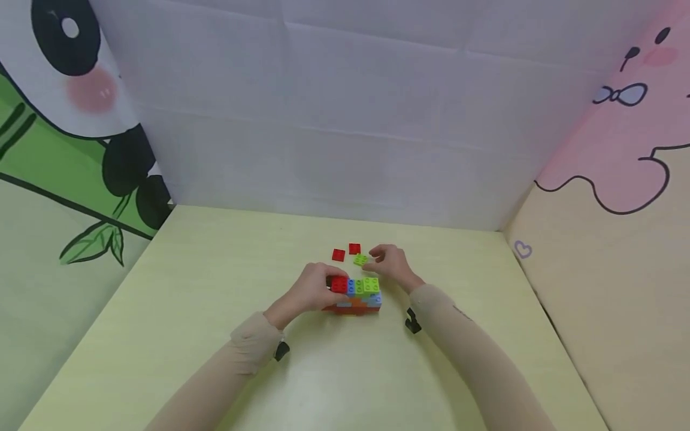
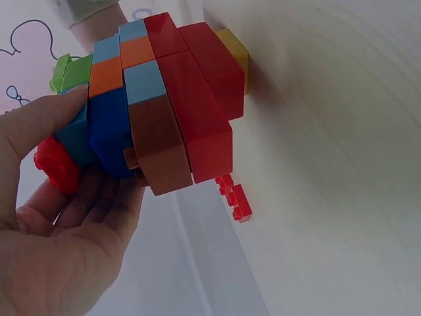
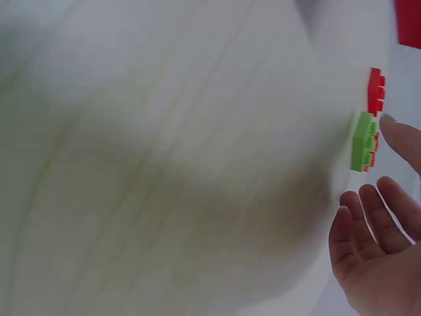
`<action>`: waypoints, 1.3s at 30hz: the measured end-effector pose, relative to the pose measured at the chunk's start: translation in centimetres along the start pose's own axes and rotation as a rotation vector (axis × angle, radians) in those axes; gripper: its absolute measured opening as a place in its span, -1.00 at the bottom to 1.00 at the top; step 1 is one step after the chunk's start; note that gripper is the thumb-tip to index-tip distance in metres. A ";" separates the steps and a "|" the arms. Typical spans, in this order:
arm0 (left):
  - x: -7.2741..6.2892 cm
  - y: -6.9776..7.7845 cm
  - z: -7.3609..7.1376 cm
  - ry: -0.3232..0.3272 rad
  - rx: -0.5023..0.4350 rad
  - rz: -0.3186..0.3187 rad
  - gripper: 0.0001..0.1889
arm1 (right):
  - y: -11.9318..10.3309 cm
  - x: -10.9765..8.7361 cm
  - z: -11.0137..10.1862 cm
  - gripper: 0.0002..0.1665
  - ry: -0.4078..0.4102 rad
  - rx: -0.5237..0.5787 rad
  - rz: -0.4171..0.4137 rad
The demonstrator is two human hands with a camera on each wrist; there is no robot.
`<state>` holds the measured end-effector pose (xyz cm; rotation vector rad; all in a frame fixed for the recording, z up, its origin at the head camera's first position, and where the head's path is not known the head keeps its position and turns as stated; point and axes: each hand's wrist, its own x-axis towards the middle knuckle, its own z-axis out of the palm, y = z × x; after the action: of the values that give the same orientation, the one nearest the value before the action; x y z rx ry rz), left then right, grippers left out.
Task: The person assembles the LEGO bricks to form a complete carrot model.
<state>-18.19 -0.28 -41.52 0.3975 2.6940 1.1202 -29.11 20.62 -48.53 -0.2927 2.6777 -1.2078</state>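
Note:
A stack of toy building blocks (image 1: 358,303) stands on the table, with red, blue and lime green bricks on top and orange, blue and red layers below. My left hand (image 1: 309,288) grips its left end, thumb on the near side and fingers round the far side. The left wrist view shows a brown brick (image 2: 160,141) and red bricks low on the stack. Just behind the stack lies a loose lime green brick (image 1: 360,260). Beside it is my right hand (image 1: 395,266), holding nothing, its fingers loosely bent and spread in the right wrist view, near the green brick (image 3: 360,141).
Two flat red bricks, one on the left (image 1: 338,255) and one on the right (image 1: 354,248), lie behind the stack. The pale yellow table (image 1: 215,269) meets a white sheet wall (image 1: 323,149) at the back. Cartoon-printed panels stand at both sides.

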 end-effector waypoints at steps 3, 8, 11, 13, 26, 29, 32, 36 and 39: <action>-0.1 0.0 0.1 -0.002 0.005 0.002 -0.62 | 0.4 0.2 0.5 -0.39 -0.011 0.002 0.010; -0.1 0.0 0.0 0.007 0.019 0.008 -0.62 | 0.5 0.7 1.1 -0.36 -0.029 -0.011 0.002; -0.1 0.0 -0.1 0.015 0.023 0.020 -0.62 | 0.2 1.0 1.2 -0.37 -0.036 -0.028 -0.011; -0.1 0.0 -0.1 0.016 0.014 0.026 -0.63 | 0.1 1.2 1.4 -0.38 -0.038 -0.049 -0.020; -0.3 0.0 -0.1 0.018 -0.008 0.040 -0.65 | -0.5 0.8 1.3 -0.54 -0.053 -0.074 -0.028; -0.3 0.0 -0.1 0.017 -0.015 0.046 -0.65 | -0.4 0.5 0.9 -0.54 -0.056 -0.056 -0.019; -0.2 0.0 -0.1 0.017 -0.016 0.046 -0.64 | -0.3 0.3 0.4 -0.52 -0.054 -0.034 -0.022; -0.2 -0.1 -0.1 0.019 -0.014 0.045 -0.64 | -0.5 -0.2 -0.5 -0.52 -0.043 -0.020 -0.062; -0.2 -0.2 0.0 0.017 -0.011 0.040 -0.63 | -1.0 -0.8 -1.3 -0.54 -0.042 -0.013 -0.101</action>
<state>-18.05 -0.50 -41.62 0.4441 2.7048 1.1545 -28.55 21.14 -46.85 -0.4551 2.6646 -1.1983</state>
